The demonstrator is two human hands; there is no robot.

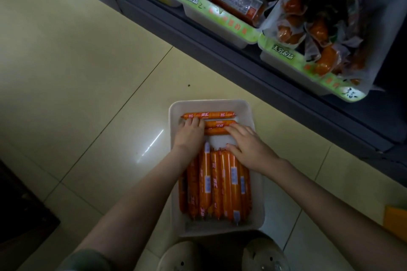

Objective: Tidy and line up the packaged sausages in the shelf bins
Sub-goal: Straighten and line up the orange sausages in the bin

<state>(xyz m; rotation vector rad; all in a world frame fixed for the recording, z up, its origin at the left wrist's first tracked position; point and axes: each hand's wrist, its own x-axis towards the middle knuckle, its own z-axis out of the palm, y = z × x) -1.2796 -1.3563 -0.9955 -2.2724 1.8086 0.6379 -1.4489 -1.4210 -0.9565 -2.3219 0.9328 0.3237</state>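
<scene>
Dim, glare streak on floor tile (152,143), dark warped corners

Beige tiled floor (88,72); 1 white tray (211,103) directly on it.

A tray (174,160) sits on the floor (88,72), just ahead of two shoes (180,257). In its near part a row of sausages (217,185) lies side by side, lengthwise. At its far end three crosswise sausages (208,115) lie one behind another. The left hand (190,134) rests on their left ends and the right hand (248,145) on their right ends. Beyond the tray, to the right, a shelf (220,55) carries two bins (211,22) side by side, each holding packets.
</scene>
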